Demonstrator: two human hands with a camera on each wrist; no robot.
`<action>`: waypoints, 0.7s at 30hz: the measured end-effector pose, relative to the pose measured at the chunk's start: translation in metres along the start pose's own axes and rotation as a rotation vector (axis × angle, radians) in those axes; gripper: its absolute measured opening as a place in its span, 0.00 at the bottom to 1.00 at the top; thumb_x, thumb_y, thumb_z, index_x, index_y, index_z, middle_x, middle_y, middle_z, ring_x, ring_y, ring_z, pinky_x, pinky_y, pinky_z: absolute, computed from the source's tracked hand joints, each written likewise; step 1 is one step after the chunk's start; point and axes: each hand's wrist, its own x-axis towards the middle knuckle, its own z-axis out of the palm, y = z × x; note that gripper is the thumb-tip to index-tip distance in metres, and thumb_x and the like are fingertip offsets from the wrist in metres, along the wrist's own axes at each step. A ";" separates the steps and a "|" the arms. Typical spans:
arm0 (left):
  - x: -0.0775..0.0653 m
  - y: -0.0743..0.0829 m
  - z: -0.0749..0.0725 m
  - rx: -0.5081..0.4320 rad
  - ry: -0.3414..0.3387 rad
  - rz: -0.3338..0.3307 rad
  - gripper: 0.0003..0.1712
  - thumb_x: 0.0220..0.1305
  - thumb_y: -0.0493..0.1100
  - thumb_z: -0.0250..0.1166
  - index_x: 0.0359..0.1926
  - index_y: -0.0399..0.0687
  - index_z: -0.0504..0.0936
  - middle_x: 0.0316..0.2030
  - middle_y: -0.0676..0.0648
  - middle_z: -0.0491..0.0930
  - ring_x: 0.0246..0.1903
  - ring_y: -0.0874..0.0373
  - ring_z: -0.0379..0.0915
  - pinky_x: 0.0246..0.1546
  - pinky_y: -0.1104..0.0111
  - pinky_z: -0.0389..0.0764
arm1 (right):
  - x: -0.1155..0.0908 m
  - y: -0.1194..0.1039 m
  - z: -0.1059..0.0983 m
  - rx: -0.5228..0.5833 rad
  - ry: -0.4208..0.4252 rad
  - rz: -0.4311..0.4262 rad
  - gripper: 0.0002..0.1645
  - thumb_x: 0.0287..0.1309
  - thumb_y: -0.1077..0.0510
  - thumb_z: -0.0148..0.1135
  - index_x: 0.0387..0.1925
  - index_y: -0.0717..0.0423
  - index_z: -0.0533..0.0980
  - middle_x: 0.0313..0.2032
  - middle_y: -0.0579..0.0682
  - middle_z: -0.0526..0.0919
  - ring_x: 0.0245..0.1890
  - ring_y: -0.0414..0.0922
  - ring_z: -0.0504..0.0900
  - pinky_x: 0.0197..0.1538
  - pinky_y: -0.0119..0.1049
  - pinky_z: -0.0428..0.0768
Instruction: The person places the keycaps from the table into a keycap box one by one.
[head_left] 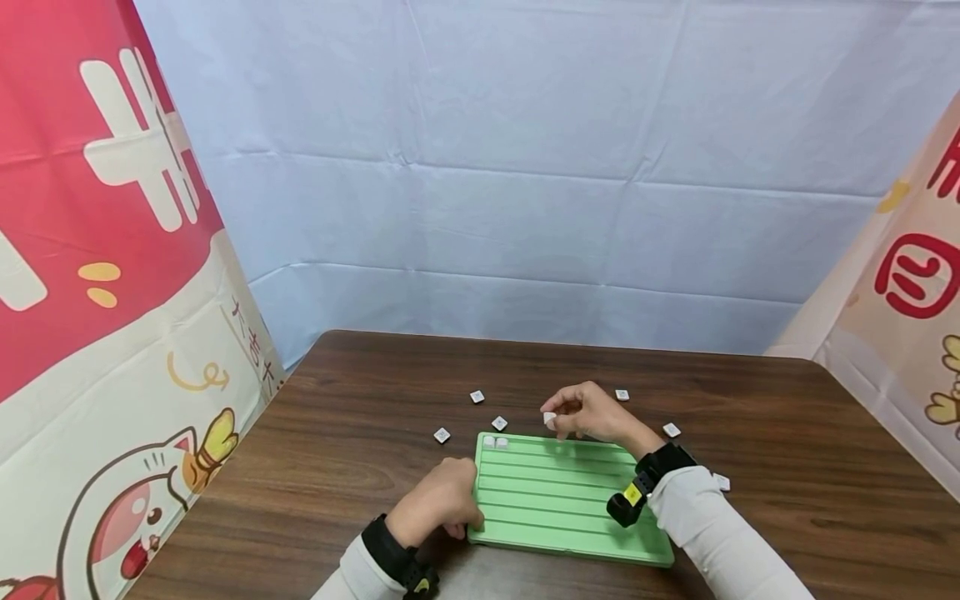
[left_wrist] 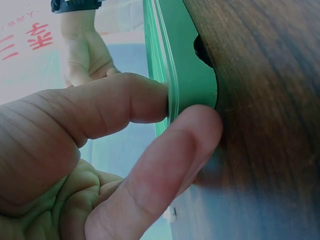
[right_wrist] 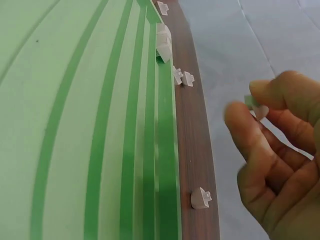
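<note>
A ridged green tray (head_left: 555, 500) lies on the table. My left hand (head_left: 442, 497) grips its left side, and in the left wrist view the thumb (left_wrist: 165, 165) and a finger pinch the tray's edge. Above the far edge, my right hand (head_left: 592, 414) pinches a small white keycap (head_left: 550, 417) between thumb and fingertips. In the right wrist view the pinched keycap (right_wrist: 259, 109) is partly covered by the fingers. Two white keycaps (head_left: 496, 442) sit side by side in the far-left corner of the tray, in its top row.
Loose keycaps lie on the brown wooden table (head_left: 360, 417): several beyond the tray's far-left corner, such as one keycap (head_left: 442, 435), another keycap (head_left: 622, 395) behind the right hand, and one keycap (head_left: 671, 430) to its right. Another keycap (head_left: 722, 482) is partly hidden by the right sleeve.
</note>
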 end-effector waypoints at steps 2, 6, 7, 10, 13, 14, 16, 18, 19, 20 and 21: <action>0.000 0.000 0.000 0.003 -0.001 0.001 0.12 0.36 0.27 0.68 0.16 0.40 0.72 0.04 0.48 0.71 0.04 0.59 0.70 0.07 0.68 0.74 | 0.000 0.001 0.001 -0.017 0.022 -0.005 0.14 0.56 0.66 0.61 0.44 0.71 0.75 0.30 0.58 0.81 0.27 0.55 0.80 0.26 0.39 0.78; 0.000 0.000 0.000 0.009 -0.001 0.000 0.12 0.36 0.27 0.68 0.16 0.40 0.72 0.04 0.48 0.71 0.04 0.59 0.70 0.07 0.69 0.74 | 0.001 0.001 0.003 -0.027 0.043 -0.006 0.10 0.55 0.68 0.61 0.40 0.69 0.76 0.30 0.55 0.79 0.26 0.52 0.79 0.29 0.41 0.80; 0.000 -0.001 0.000 0.010 0.000 0.000 0.12 0.36 0.27 0.68 0.16 0.40 0.72 0.04 0.48 0.71 0.04 0.59 0.70 0.07 0.69 0.74 | 0.001 0.001 0.003 -0.034 0.043 -0.006 0.09 0.55 0.67 0.61 0.39 0.68 0.76 0.30 0.55 0.79 0.26 0.53 0.79 0.29 0.41 0.80; 0.000 -0.001 0.000 0.009 0.003 0.001 0.12 0.36 0.27 0.68 0.16 0.40 0.72 0.04 0.48 0.71 0.04 0.59 0.70 0.07 0.69 0.74 | 0.000 0.000 0.005 -0.039 0.031 -0.003 0.08 0.57 0.67 0.59 0.39 0.67 0.76 0.30 0.55 0.80 0.26 0.57 0.79 0.29 0.45 0.80; -0.001 -0.001 0.000 0.007 0.005 0.000 0.12 0.36 0.27 0.68 0.16 0.40 0.72 0.04 0.48 0.71 0.04 0.59 0.69 0.07 0.68 0.74 | 0.000 0.000 0.006 -0.031 0.018 0.012 0.09 0.57 0.69 0.58 0.41 0.68 0.76 0.31 0.56 0.81 0.27 0.58 0.79 0.30 0.49 0.79; -0.001 -0.001 0.000 0.008 0.006 0.000 0.12 0.36 0.27 0.68 0.16 0.40 0.72 0.04 0.48 0.71 0.04 0.59 0.69 0.07 0.68 0.74 | 0.000 0.000 0.006 -0.027 0.017 0.020 0.09 0.57 0.69 0.57 0.41 0.68 0.76 0.31 0.56 0.81 0.27 0.58 0.79 0.31 0.50 0.79; -0.001 -0.001 -0.001 0.010 0.007 -0.001 0.12 0.35 0.27 0.68 0.16 0.40 0.72 0.04 0.48 0.71 0.04 0.59 0.69 0.07 0.68 0.74 | 0.000 0.000 0.007 -0.028 0.020 0.031 0.09 0.57 0.70 0.58 0.41 0.68 0.76 0.30 0.55 0.81 0.28 0.56 0.80 0.30 0.48 0.79; -0.001 -0.001 -0.001 0.012 0.008 -0.002 0.13 0.35 0.27 0.68 0.16 0.40 0.72 0.04 0.48 0.71 0.04 0.59 0.69 0.07 0.68 0.75 | 0.001 0.000 0.008 -0.026 0.023 0.038 0.09 0.56 0.70 0.59 0.41 0.69 0.76 0.30 0.55 0.81 0.27 0.56 0.80 0.30 0.47 0.79; -0.001 -0.001 -0.001 0.012 0.009 -0.003 0.13 0.35 0.27 0.68 0.16 0.40 0.71 0.04 0.48 0.71 0.04 0.59 0.69 0.07 0.68 0.75 | 0.001 0.001 0.008 -0.027 0.025 0.039 0.10 0.56 0.70 0.60 0.41 0.69 0.76 0.29 0.55 0.81 0.27 0.56 0.79 0.30 0.46 0.79; -0.002 -0.001 -0.001 0.011 0.010 -0.002 0.13 0.35 0.27 0.68 0.16 0.40 0.71 0.04 0.48 0.70 0.04 0.59 0.69 0.07 0.68 0.75 | 0.002 0.001 0.008 -0.027 0.026 0.040 0.10 0.55 0.69 0.61 0.40 0.68 0.76 0.29 0.55 0.81 0.26 0.57 0.79 0.30 0.45 0.79; -0.002 -0.001 -0.002 0.011 0.010 -0.003 0.13 0.35 0.27 0.68 0.16 0.40 0.71 0.04 0.48 0.70 0.04 0.59 0.70 0.07 0.68 0.75 | 0.002 0.001 0.009 -0.028 0.027 0.040 0.10 0.55 0.69 0.61 0.40 0.68 0.76 0.28 0.55 0.81 0.26 0.57 0.79 0.30 0.45 0.78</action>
